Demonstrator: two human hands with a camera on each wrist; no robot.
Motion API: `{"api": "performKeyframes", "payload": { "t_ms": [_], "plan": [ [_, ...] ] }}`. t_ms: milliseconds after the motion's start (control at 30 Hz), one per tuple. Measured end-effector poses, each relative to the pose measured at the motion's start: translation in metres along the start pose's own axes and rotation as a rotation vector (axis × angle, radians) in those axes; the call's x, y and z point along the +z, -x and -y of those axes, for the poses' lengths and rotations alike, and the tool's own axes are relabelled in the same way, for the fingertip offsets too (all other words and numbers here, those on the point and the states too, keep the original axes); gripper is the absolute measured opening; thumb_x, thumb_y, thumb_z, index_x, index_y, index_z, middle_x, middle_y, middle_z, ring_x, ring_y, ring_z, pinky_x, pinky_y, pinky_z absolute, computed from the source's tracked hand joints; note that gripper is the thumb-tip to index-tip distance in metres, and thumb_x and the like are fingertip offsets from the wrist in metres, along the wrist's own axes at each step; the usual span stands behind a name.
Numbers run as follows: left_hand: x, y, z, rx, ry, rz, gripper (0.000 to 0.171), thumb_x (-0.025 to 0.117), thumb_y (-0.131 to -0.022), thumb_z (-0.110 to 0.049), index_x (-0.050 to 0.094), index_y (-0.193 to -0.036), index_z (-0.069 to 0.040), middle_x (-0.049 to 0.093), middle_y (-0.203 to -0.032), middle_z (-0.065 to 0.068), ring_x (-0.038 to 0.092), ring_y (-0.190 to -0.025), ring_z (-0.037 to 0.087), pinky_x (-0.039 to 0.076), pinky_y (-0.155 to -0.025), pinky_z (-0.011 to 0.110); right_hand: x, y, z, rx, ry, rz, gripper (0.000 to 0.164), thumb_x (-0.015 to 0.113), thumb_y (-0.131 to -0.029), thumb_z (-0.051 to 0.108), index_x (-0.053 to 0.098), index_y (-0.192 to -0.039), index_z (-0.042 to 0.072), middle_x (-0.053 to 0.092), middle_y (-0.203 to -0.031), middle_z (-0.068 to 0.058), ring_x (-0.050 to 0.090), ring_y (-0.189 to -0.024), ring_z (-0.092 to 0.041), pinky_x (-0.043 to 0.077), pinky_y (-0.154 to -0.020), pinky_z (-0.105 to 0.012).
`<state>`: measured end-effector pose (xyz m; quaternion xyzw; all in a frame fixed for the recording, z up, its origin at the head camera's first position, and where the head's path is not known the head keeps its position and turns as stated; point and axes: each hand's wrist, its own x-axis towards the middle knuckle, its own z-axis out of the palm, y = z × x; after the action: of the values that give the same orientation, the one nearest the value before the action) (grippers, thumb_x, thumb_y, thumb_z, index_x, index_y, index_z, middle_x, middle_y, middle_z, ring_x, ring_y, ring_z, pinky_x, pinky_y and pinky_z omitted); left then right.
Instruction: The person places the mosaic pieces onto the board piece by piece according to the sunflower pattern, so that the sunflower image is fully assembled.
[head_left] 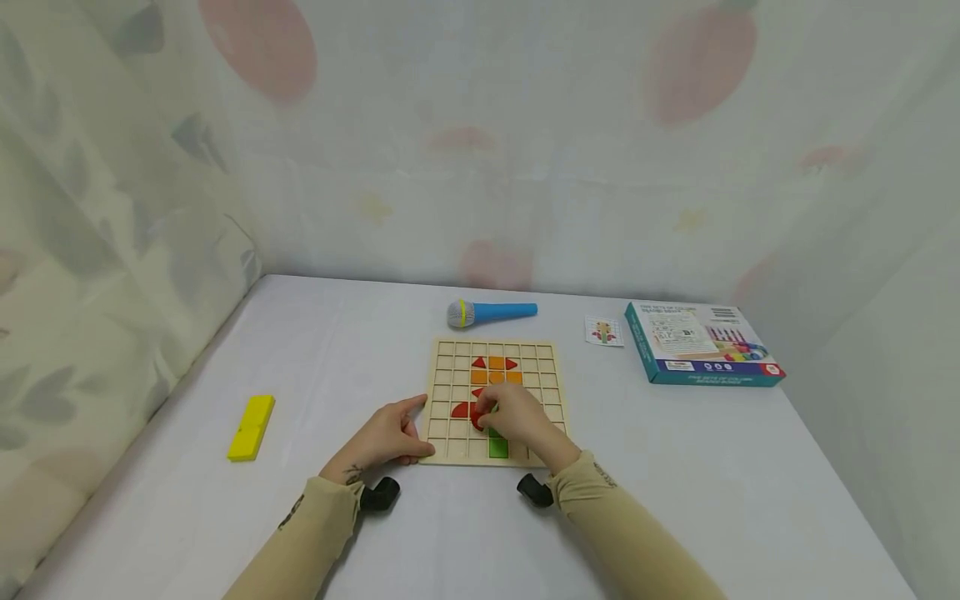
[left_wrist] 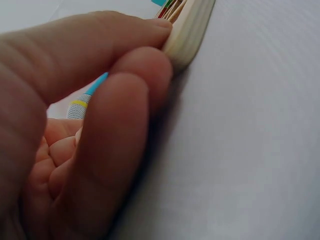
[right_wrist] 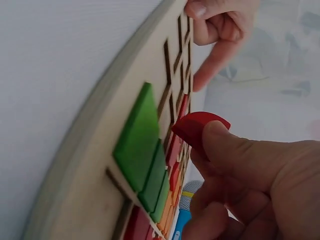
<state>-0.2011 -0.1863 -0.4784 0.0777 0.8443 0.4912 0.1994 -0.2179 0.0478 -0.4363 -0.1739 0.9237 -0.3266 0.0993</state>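
Observation:
A square wooden grid board [head_left: 450,450] lies flat on the white table. My left hand [head_left: 386,432] holds its near left corner, the thumb on the corner and the index finger at the left edge. Above the grid, my right hand [head_left: 519,414] pinches a red quarter-round piece [right_wrist: 197,127] between thumb and finger. Green pieces [right_wrist: 137,137] fill cells in the near middle of the board. Another red piece [head_left: 459,410] sits left of my right fingers. Farther up are orange squares [head_left: 497,363] and red triangles [head_left: 478,362]. My right hand hides part of the grid.
Behind the board lies a blue toy microphone [head_left: 502,311]. A small picture card [head_left: 603,331] and a flat game box [head_left: 705,346] lie at the back right. On the left is a yellow block [head_left: 251,427]. Curtains hang around the table's back and sides.

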Motion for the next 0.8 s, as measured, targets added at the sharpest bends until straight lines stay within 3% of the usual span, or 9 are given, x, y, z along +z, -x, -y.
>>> {"api": "performKeyframes", "payload": {
  "t_ms": [467,800],
  "plan": [
    [0.001,-0.001,0.001,-0.001,0.0,0.0,0.094,0.082,-0.068,-0.018,0.029,-0.145,-0.007,0.061,-0.06,0.004,0.051,-0.046,0.012,0.045,-0.049,0.028,0.009,0.002,0.003,0.003,0.2,0.043,0.004,0.07,-0.082,0.017,0.073,-0.084,0.016,0.063,-0.082,0.006,0.054,-0.076,-0.009,0.044,-0.065,-0.026],
    [0.0,-0.001,0.002,0.01,-0.001,-0.003,0.094,0.082,-0.068,-0.019,0.029,-0.145,-0.008,0.061,-0.061,0.004,0.051,-0.046,0.012,0.044,-0.049,0.028,0.013,0.002,0.007,-0.014,0.324,-0.008,0.016,0.072,-0.08,0.027,0.068,-0.067,0.019,0.056,-0.072,0.007,0.049,-0.067,-0.007,0.039,-0.054,-0.024]
  ]
}}
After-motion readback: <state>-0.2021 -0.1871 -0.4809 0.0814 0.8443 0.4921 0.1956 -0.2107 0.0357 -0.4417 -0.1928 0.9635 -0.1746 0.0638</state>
